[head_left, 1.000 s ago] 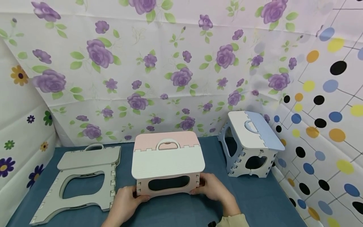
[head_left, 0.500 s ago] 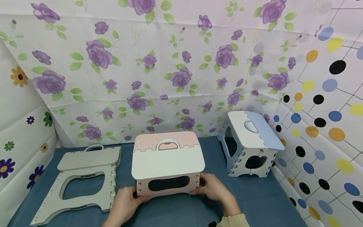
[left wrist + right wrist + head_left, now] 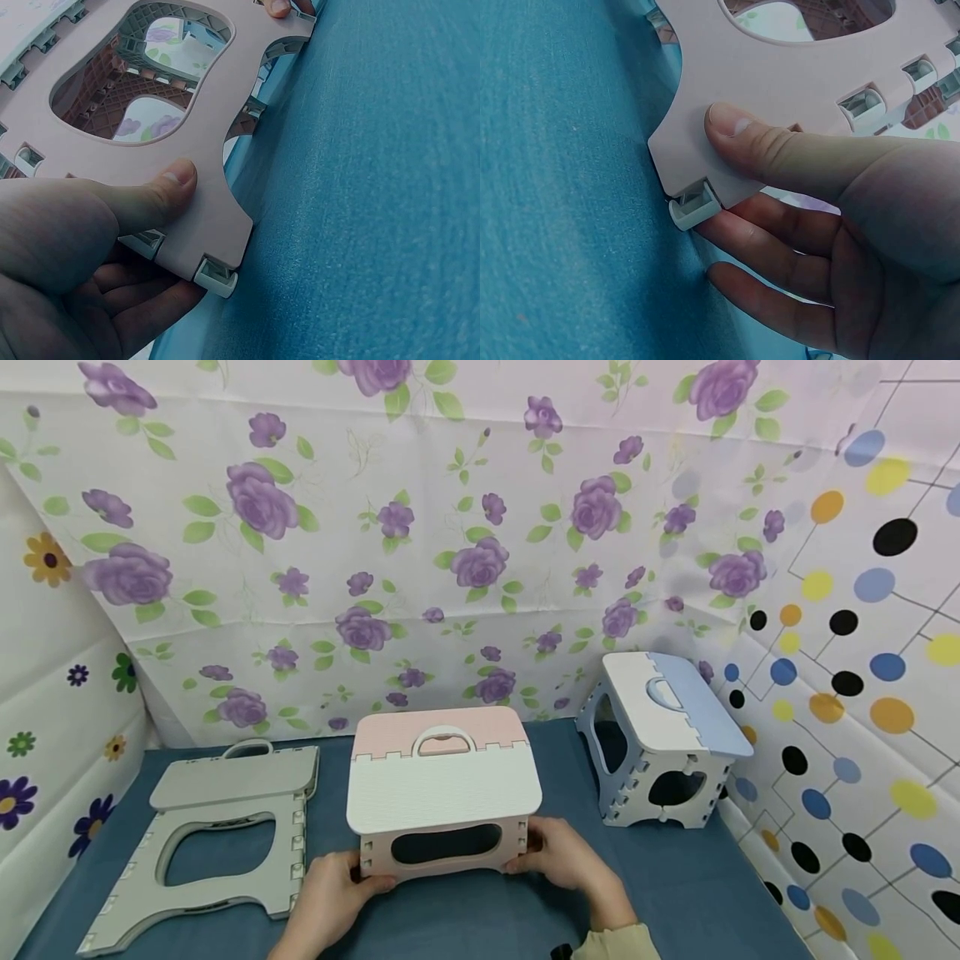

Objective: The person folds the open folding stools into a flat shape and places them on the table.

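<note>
A pink and white folding stool (image 3: 444, 789) stands unfolded on the blue cloth, its white handle raised on top. My left hand (image 3: 330, 897) grips its front left leg; in the left wrist view the thumb (image 3: 176, 187) lies on the pink front panel and the fingers curl behind the edge. At the front right leg, my right hand (image 3: 562, 860) pinches the panel, thumb (image 3: 735, 131) in front and fingers behind, as the right wrist view shows. Both grips are low, close to the stool's feet.
To the left a grey-green folding stool (image 3: 217, 843) lies folded flat. A blue and white folding stool (image 3: 667, 735) stands unfolded at the back right. Behind is a flowered cloth wall (image 3: 435, 568), with a dotted cloth (image 3: 862, 693) on the right.
</note>
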A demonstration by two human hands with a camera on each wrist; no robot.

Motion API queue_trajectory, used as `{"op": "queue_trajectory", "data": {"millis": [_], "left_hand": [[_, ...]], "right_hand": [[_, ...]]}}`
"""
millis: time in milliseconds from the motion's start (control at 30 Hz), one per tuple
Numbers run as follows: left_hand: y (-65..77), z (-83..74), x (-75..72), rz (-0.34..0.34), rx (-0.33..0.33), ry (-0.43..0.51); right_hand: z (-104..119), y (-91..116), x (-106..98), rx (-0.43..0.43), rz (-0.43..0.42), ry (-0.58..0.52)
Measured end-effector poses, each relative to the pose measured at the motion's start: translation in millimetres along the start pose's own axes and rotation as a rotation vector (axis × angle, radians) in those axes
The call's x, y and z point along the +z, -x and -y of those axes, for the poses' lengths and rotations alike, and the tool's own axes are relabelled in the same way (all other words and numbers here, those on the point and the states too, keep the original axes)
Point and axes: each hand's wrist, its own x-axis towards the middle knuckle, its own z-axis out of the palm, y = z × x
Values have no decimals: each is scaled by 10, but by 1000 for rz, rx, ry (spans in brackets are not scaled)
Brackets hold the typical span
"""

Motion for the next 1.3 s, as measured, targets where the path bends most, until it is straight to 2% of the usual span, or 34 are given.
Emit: {"op": "queue_trajectory", "data": {"millis": [1300], "left_hand": [[4,4,-4,-1,10,-6]], "right_hand": [[-21,0,-5,10,14,-49]]}}
